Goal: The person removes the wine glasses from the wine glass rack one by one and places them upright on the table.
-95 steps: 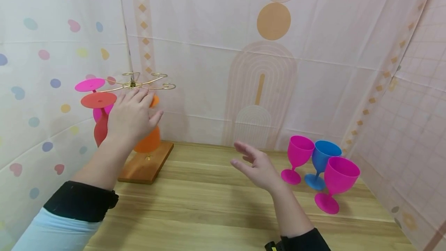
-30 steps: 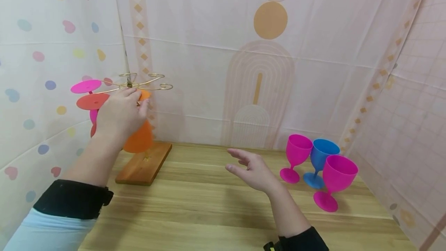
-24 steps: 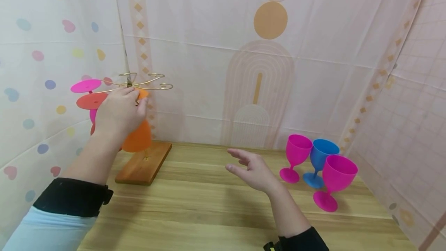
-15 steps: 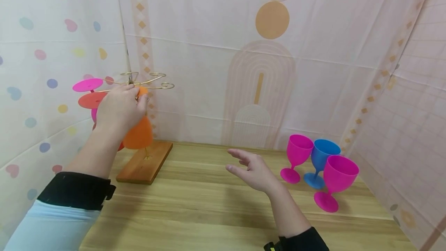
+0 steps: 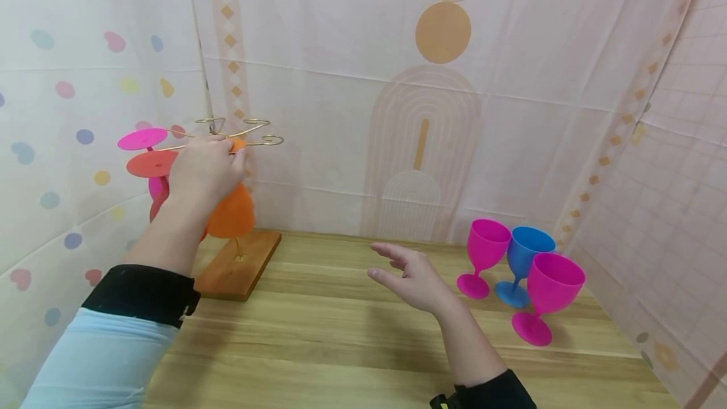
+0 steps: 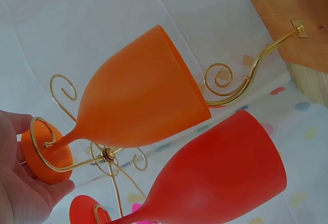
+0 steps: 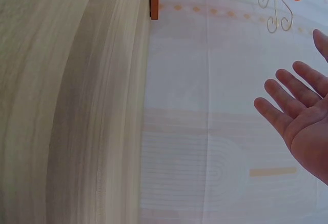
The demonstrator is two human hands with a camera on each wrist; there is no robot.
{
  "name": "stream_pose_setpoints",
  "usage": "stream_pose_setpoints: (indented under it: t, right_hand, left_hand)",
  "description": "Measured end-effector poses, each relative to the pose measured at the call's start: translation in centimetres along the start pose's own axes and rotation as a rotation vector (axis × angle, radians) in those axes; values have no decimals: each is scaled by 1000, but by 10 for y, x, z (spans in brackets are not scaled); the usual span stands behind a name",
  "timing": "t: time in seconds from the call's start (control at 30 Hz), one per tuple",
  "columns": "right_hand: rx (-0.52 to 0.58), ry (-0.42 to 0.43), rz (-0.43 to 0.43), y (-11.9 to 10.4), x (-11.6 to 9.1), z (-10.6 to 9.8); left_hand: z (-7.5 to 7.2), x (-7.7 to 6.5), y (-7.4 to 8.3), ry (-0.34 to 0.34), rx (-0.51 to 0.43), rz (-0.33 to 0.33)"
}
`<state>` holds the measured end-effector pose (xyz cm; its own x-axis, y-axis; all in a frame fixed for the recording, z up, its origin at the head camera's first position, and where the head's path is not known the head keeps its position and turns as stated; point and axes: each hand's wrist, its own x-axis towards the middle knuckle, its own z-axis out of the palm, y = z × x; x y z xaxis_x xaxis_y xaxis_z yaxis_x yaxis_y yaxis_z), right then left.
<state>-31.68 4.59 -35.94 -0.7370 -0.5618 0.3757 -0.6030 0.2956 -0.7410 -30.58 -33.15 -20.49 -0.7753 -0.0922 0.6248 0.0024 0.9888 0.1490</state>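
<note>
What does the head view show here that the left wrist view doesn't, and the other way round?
Head only: the open right hand, two pink plastic goblets and a blue plastic goblet upright on the wooden table. Left wrist only: the gold wire hook curling around the orange goblet's stem. Both: the left hand holding the hanging orange plastic goblet by its foot, beside the red goblet.

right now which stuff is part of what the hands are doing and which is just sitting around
In hand:
- left hand gripping the orange goblet by its foot
- gold wire rack the goblet hangs from

Lying about:
- right hand, open, holding nothing
- red goblet and pink goblet hung on the rack
- two pink goblets and blue goblet on the table
</note>
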Motion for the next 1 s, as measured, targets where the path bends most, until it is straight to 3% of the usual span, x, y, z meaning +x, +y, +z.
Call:
stream_pose_setpoints:
  t: [0.5,0.73,0.83,1.0]
  right_hand:
    - [-14,5,8,-3,-1,1]
    - [-17,-3,-9,-3,1,2]
    - [-21,-5,-8,-3,2,3]
    - [-12,-13,-12,-2,1,4]
  left_hand:
    - [6,9,8,-21,36,28]
    - [9,9,9,-64,111,53]
    - [10,9,10,-89,105,56]
    - [12,7,13,-71,84,75]
